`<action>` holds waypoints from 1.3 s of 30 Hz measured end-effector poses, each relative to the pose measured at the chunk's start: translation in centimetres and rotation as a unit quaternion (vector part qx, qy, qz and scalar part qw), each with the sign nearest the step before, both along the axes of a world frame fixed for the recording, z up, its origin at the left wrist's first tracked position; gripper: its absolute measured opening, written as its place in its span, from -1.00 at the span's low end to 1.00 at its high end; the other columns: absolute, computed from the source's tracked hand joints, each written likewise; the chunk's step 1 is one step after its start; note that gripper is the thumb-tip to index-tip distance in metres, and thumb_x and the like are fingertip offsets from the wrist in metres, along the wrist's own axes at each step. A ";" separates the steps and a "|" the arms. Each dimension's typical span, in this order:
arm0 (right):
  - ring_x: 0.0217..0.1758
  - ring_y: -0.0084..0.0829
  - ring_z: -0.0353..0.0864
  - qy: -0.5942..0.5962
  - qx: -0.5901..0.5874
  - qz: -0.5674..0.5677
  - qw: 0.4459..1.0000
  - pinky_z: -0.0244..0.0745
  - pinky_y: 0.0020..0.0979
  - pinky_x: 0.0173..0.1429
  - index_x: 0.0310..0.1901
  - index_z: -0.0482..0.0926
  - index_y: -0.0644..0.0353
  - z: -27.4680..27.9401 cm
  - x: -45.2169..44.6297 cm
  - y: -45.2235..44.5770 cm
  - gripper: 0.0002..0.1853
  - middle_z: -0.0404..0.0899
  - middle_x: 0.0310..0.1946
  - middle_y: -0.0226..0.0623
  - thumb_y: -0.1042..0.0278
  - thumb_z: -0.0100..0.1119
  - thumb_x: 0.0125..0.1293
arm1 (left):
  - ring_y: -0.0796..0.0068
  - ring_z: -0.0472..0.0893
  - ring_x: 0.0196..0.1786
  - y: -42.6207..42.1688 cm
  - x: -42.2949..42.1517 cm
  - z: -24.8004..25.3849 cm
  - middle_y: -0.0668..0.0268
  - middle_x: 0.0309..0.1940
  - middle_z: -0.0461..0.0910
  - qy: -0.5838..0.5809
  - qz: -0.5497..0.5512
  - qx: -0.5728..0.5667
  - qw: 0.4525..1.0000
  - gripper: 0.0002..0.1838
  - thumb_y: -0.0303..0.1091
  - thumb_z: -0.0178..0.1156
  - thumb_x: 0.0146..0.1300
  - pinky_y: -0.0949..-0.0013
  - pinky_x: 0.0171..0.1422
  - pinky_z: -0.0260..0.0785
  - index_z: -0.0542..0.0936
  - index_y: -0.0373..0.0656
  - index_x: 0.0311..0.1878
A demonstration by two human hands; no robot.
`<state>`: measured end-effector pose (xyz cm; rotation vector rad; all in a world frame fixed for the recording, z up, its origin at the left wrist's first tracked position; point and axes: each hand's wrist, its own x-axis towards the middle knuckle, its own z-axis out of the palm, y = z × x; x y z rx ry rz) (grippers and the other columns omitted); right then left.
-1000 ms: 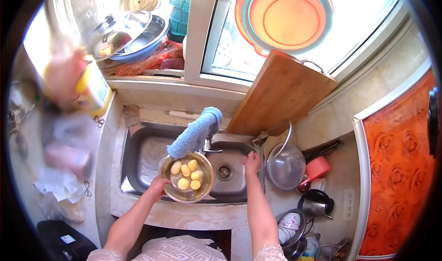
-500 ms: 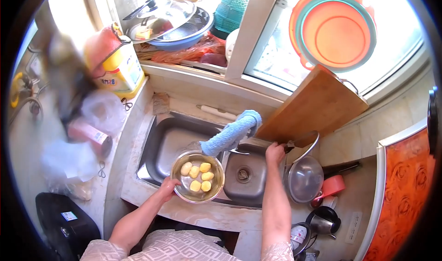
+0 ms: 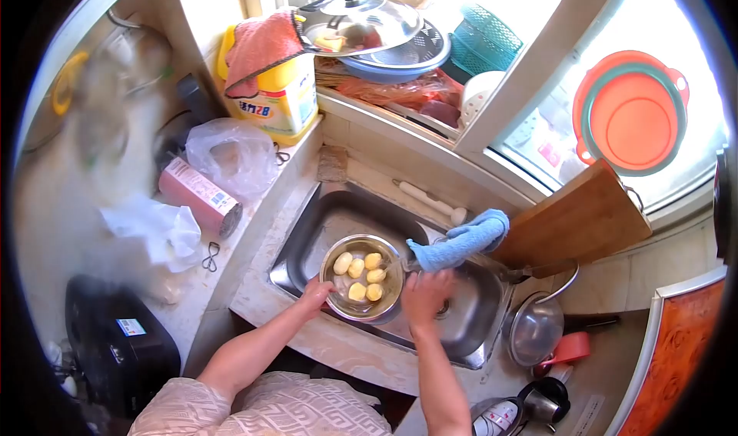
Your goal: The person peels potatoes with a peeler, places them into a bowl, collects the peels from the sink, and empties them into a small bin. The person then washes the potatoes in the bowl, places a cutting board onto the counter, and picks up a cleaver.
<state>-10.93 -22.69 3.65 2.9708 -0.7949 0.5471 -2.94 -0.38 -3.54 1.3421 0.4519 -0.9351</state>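
Note:
My left hand (image 3: 316, 296) is closed on the near-left rim of a round metal bowl (image 3: 363, 313), held over the divider of the sink (image 3: 296, 267). Inside the bowl lie several peeled yellow potatoes (image 3: 356, 268). Near the bowl's right side, over the smaller basin, hovers my right hand (image 3: 427, 296); motion smears its fingers, so their closure is unclear. Just beyond it is the faucet, wrapped in a blue towel (image 3: 461, 244). At the sink's right corner a knife (image 3: 530, 271) lies by the cutting board, apart from my right hand.
A wooden cutting board (image 3: 576, 221) leans against the window side. Right of the sink sit a glass lid (image 3: 532, 330) and a pink-handled item (image 3: 570, 348). Plastic bag (image 3: 231, 159), pink roll (image 3: 200, 198) and yellow jug (image 3: 277, 106) stand on the left ledge.
My right hand has moved left, from beside the knife and cutting board to near the bowl and faucet. The view has turned left; my left hand still holds the bowl.

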 end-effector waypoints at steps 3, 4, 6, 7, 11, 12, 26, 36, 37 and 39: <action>-0.16 -0.25 0.56 -0.150 0.415 0.013 0.897 0.48 -0.19 -0.11 -0.29 0.51 0.29 -3.7 3.6 2.2 -0.71 0.53 -0.24 -0.11 0.16 0.12 0.26 | 0.35 0.59 -0.28 -0.1 -0.1 -0.2 0.21 -0.22 0.50 0.009 -0.001 -0.003 1.000 -0.42 -0.47 0.05 -0.04 0.28 -0.34 0.55 0.35 -0.13 0.18; -0.34 -0.36 0.54 -0.170 0.698 -0.070 0.692 0.45 -0.33 -0.30 -0.32 0.50 0.26 -5.5 4.8 2.1 -0.71 0.54 -0.36 -0.20 0.14 0.07 0.31 | 0.32 0.59 -0.25 0.0 -0.1 -0.1 0.20 -0.20 0.50 0.026 -0.008 -0.003 1.000 -0.42 -0.44 0.06 -0.04 0.26 -0.32 0.56 0.35 -0.13 0.18; -0.53 -0.48 0.51 -0.159 0.891 -0.146 0.400 0.41 -0.46 -0.49 -0.35 0.48 0.23 -6.2 6.2 2.4 -0.69 0.55 -0.48 -0.29 0.13 0.02 0.36 | 0.29 0.58 -0.20 0.4 -0.2 -0.2 0.18 -0.17 0.49 0.036 -0.008 -0.003 0.999 -0.43 -0.42 0.06 -0.03 0.23 -0.30 0.57 0.35 -0.15 0.17; -0.55 -0.49 0.50 -0.157 0.884 -0.132 0.420 0.39 -0.48 -0.50 -0.34 0.49 0.22 -5.3 6.7 2.5 -0.71 0.55 -0.49 -0.30 0.14 0.01 0.36 | 0.25 0.57 -0.16 0.6 -0.2 -0.4 0.16 -0.15 0.48 0.045 -0.015 -0.002 0.999 -0.43 -0.39 0.06 -0.02 0.19 -0.28 0.57 0.35 -0.17 0.17; -0.62 -0.55 0.46 -0.161 0.847 -0.078 0.500 0.34 -0.55 -0.57 -0.27 0.49 0.20 -1.8 7.1 1.5 -0.74 0.54 -0.53 -0.34 0.18 -0.05 0.38 | 0.20 0.54 -0.05 1.4 0.6 0.1 0.10 -0.06 0.47 0.054 -0.037 -0.020 0.998 -0.48 -0.30 0.09 0.06 0.15 -0.22 0.57 0.38 -0.27 0.14; -0.57 -0.50 0.53 -0.120 0.675 -0.023 0.728 0.43 -0.51 -0.52 -0.22 0.49 0.23 -2.8 6.6 1.2 -0.74 0.55 -0.51 -0.33 0.17 -0.01 0.36 | 0.22 0.59 -0.11 1.2 0.8 0.8 0.11 -0.11 0.53 0.028 -0.030 0.013 0.999 -0.52 -0.26 0.12 0.08 0.22 -0.24 0.57 0.44 -0.27 0.09; -0.36 -0.30 0.65 -0.034 0.773 -0.118 0.622 0.61 -0.40 -0.60 0.09 0.40 0.32 -4.7 -0.8 3.2 -0.55 0.58 -0.19 -0.15 0.08 -0.06 0.38 | 0.15 0.38 0.21 -5.9 2.7 2.5 0.26 0.32 0.27 -0.744 -0.404 0.188 0.498 -0.33 0.13 0.11 0.13 -0.04 0.19 0.18 0.33 0.13 0.30; -0.36 -0.36 0.64 -0.083 0.780 -0.135 0.606 0.60 -0.39 -0.63 0.11 0.36 0.21 -5.4 -2.2 3.6 -0.56 0.56 -0.16 -0.18 0.01 -0.17 0.43 | 0.16 0.42 0.14 -8.3 1.0 1.1 0.27 0.20 0.40 -0.742 -0.382 0.157 0.528 -0.49 0.03 0.11 0.15 -0.03 0.05 0.23 0.48 0.05 0.15; -0.37 -0.36 0.64 -0.087 0.782 -0.130 0.603 0.60 -0.38 -0.64 0.10 0.37 0.21 -5.4 -2.3 3.6 -0.56 0.56 -0.16 -0.18 0.01 -0.16 0.43 | 0.18 0.42 0.15 -8.5 0.9 1.0 0.27 0.20 0.40 -0.729 -0.364 0.193 0.547 -0.50 0.00 0.10 0.16 -0.04 0.06 0.23 0.48 0.04 0.15; -0.39 -0.38 0.64 -0.070 0.782 -0.130 0.605 0.59 -0.38 -0.65 0.10 0.36 0.22 -5.5 -2.9 3.7 -0.54 0.56 -0.19 -0.20 -0.01 -0.16 0.42 | 0.20 0.39 0.19 -9.7 1.8 1.4 0.28 0.22 0.38 -0.630 -0.389 0.244 0.626 -0.50 0.01 0.07 0.19 -0.07 0.07 0.23 0.46 0.06 0.17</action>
